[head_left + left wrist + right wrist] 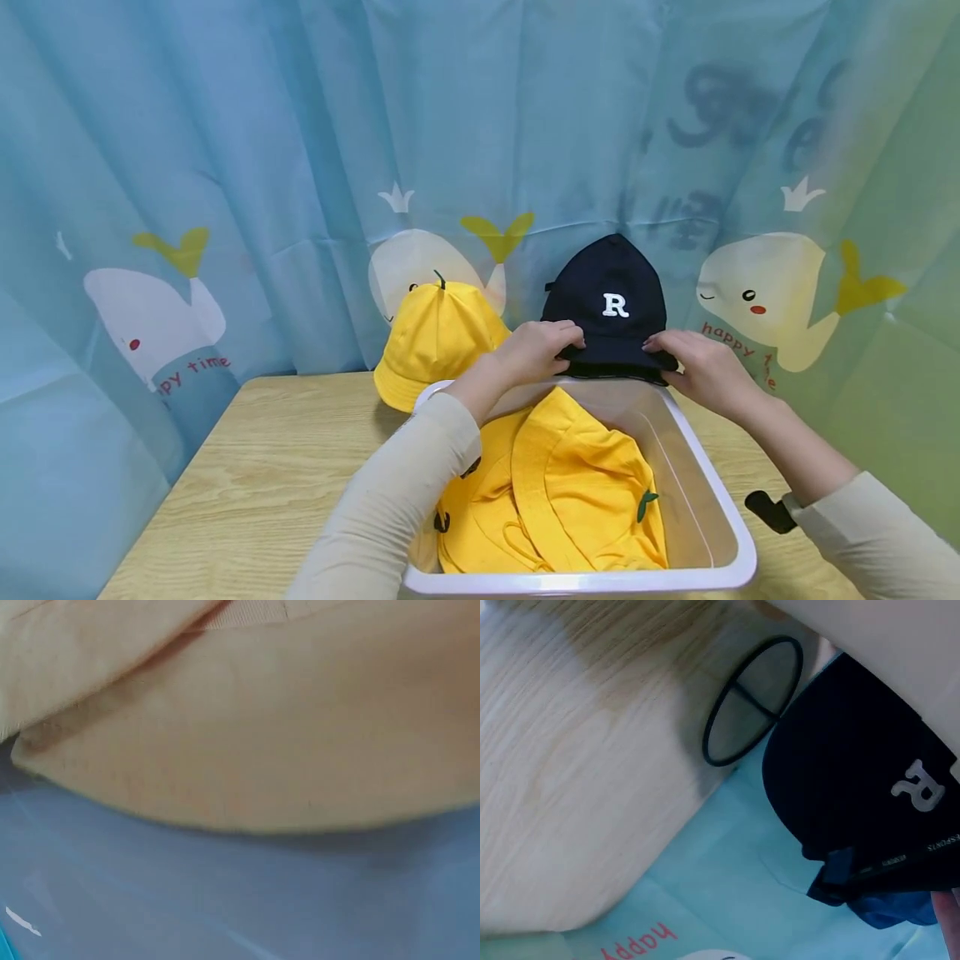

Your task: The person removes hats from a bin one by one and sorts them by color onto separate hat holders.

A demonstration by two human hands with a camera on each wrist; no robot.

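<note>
Head view: black cap with a white letter R, crown upright, just beyond the far rim of a white tub, close before a blue curtain printed with whales; brim toward the near side, gripped at both ends. Left hand at the left end of the brim, fingers curled, edge pinched against the thumb; right hand at the right end, fingers bent in a similar pinch, thumb low. Inside the tub, yellow hats overlapping, one with a small green leaf at the right. At far left, beside the tub on the wooden table, a further hat, also yellow, crown up, topped by a dark green stalk. Right wrist view: same cap, with a black wire oval meeting its outline; any link between the two unclear. Left wrist view: blurred, pale orange cloth, curved edge over a greyish surface; fingers out of sight, grip impossible to tell from this angle.
</note>
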